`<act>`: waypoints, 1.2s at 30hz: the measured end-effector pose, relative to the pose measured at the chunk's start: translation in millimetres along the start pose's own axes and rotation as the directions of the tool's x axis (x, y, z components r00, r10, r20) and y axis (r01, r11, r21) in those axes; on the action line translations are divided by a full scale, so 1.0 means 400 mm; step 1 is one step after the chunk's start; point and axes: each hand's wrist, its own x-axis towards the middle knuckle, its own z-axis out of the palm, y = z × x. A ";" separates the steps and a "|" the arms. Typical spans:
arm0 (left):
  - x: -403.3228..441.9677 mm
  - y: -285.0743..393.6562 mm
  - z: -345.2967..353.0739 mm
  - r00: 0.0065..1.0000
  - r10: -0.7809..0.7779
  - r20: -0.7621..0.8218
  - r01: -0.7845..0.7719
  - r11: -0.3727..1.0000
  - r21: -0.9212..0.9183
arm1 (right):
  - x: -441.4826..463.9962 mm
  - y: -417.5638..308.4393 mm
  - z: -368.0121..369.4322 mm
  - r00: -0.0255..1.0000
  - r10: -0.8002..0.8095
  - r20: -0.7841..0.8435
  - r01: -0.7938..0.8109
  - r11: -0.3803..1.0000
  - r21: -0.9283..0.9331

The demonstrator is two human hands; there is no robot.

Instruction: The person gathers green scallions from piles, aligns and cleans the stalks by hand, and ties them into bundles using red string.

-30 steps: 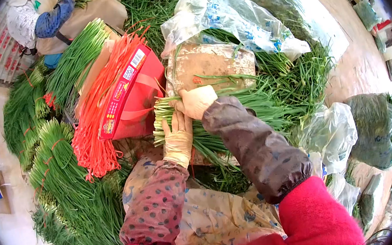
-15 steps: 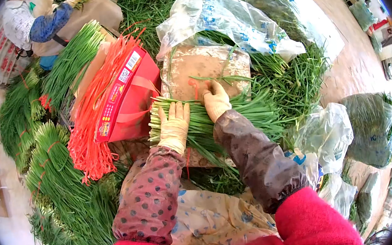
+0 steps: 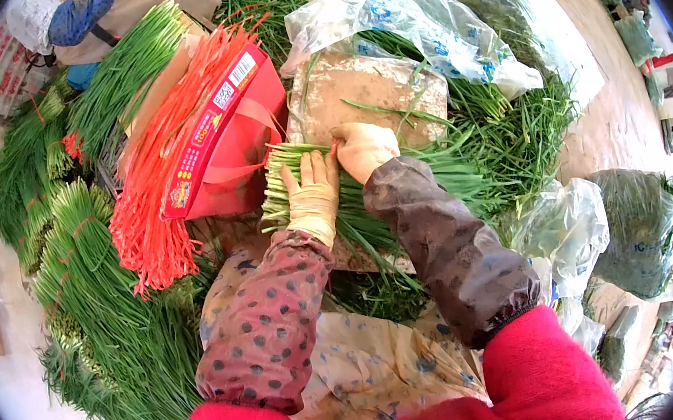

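Note:
A bunch of green chives (image 3: 280, 185) lies across a worn board (image 3: 368, 90), its pale cut ends toward the left. My left hand (image 3: 312, 198), in a cream glove, rests flat on top of the bunch near those ends, fingers stretched out. Just to its right my gloved right hand (image 3: 366, 149) is closed over the bunch, pinching a red tie strip (image 3: 334, 149) between thumb and fingers. Most of that strip is hidden by the hand and the chives. Loose leaves (image 3: 396, 112) lie on the board beyond.
A red box (image 3: 235, 159) draped with many red strips (image 3: 155, 185) stands left of the board. Tied chive bunches (image 3: 108, 319) are heaped farther left. Clear plastic bags (image 3: 406, 15) lie behind, and a filled bag (image 3: 638, 230) sits right. Another person's sleeve (image 3: 82, 15) shows at the top left.
My right hand has closed on the red strip and drawn it down to the bunch, beside my left hand. My left hand stays on the chives. The view has shifted slightly.

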 end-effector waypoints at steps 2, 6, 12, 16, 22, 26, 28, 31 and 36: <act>-0.001 0.010 0.013 0.998 -0.054 -0.011 0.054 0.998 0.011 | -0.034 -0.011 0.027 0.994 -0.068 -0.091 0.064 0.997 -0.043; -0.025 -0.002 -0.015 0.997 0.004 0.073 -0.007 1.000 0.031 | -0.103 0.033 0.128 0.914 -0.091 -0.394 0.159 0.977 0.142; -0.036 -0.121 -0.240 0.932 0.339 0.132 -0.246 0.854 -0.458 | -0.090 0.054 0.128 0.886 -0.162 -0.434 0.230 0.967 0.109; -0.121 -0.189 -0.233 0.741 0.660 -0.123 -0.665 0.695 -0.272 | -0.087 0.060 0.127 0.872 -0.176 -0.456 0.265 0.954 0.138; -0.169 -0.121 -0.143 0.522 0.684 0.510 -0.455 0.729 -0.512 | -0.091 0.066 0.125 0.877 -0.166 -0.451 0.267 0.949 0.170; -0.177 -0.117 -0.061 0.618 0.664 0.421 -0.282 0.687 -0.670 | -0.091 0.062 0.118 0.897 -0.146 -0.416 0.240 0.953 0.183; -0.179 -0.114 -0.067 0.652 0.616 0.442 -0.254 0.726 -0.639 | -0.092 0.061 0.116 0.898 -0.139 -0.417 0.240 0.950 0.200; -0.157 -0.104 -0.092 0.451 0.662 0.598 -0.416 0.749 -0.516 | -0.091 0.062 0.113 0.894 -0.138 -0.427 0.253 0.941 0.225; -0.211 -0.141 -0.011 0.615 0.675 0.408 -0.405 0.714 -0.571 | -0.085 0.066 0.116 0.892 -0.137 -0.431 0.263 0.932 0.249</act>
